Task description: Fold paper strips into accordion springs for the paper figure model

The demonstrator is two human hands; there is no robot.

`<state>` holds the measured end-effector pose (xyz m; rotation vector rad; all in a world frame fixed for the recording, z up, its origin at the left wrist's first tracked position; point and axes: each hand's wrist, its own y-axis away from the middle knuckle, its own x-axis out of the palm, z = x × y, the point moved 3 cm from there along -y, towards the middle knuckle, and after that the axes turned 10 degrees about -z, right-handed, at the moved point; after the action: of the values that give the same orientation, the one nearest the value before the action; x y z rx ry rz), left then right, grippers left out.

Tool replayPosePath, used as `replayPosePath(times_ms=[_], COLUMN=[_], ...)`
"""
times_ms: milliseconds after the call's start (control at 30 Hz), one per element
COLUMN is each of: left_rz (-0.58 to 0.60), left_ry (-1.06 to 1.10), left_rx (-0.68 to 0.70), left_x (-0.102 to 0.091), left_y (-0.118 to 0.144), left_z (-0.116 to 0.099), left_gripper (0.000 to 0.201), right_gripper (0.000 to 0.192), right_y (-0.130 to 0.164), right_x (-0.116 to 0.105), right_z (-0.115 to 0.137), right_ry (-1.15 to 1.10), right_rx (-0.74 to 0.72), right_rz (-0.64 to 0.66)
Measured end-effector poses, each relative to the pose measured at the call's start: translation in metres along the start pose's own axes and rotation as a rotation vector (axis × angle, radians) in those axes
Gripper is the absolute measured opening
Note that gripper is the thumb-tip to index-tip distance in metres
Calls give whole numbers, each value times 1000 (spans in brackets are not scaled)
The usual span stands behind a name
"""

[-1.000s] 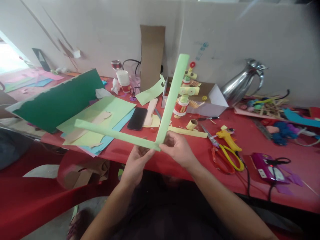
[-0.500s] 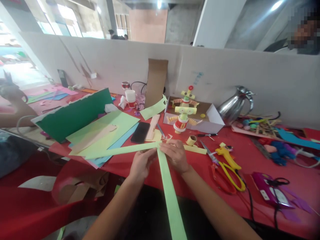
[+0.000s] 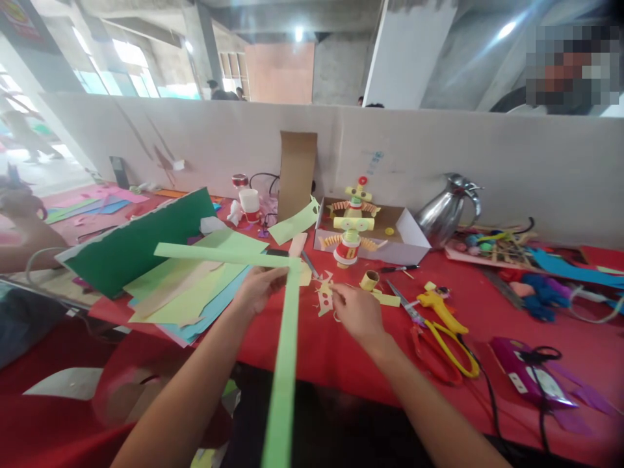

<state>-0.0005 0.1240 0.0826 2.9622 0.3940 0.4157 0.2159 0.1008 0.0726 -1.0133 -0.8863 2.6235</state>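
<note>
now left hand (image 3: 257, 290) pinching green paper strips (image 3: 287, 325), seemingly

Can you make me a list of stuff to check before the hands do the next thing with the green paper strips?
1. Left hand pinches the strips where they cross: ok.
2. Right hand free of the strips: ok, it is over the table by a small yellow cut-out.
3. Right hand's grip empty: cannot tell, fingers curl.
4. Strips joined at the corner: cannot tell, the hand hides the joint.
5. Scissors clear of both hands: ok, lying right of the right hand.
6. Phone clear of the strips: not ok, mostly hidden beneath them.
</note>
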Motion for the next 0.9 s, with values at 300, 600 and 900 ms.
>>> replayPosePath(times_ms=[300, 600, 900], left_rz=[34, 173, 452], left_ry=[-16, -220, -509], left_rx=[137, 62, 113], left_x=[17, 19, 12], left_y=[17, 65, 62], left_z=[7, 23, 24], left_gripper=[24, 30, 26], right_gripper=[18, 24, 10], right_y=[-25, 19, 25], right_x=[15, 4, 18], right_z=[7, 4, 5], right_ry=[-476, -667, -832], right_rx=[339, 520, 719], right_rz=[124, 330, 509])
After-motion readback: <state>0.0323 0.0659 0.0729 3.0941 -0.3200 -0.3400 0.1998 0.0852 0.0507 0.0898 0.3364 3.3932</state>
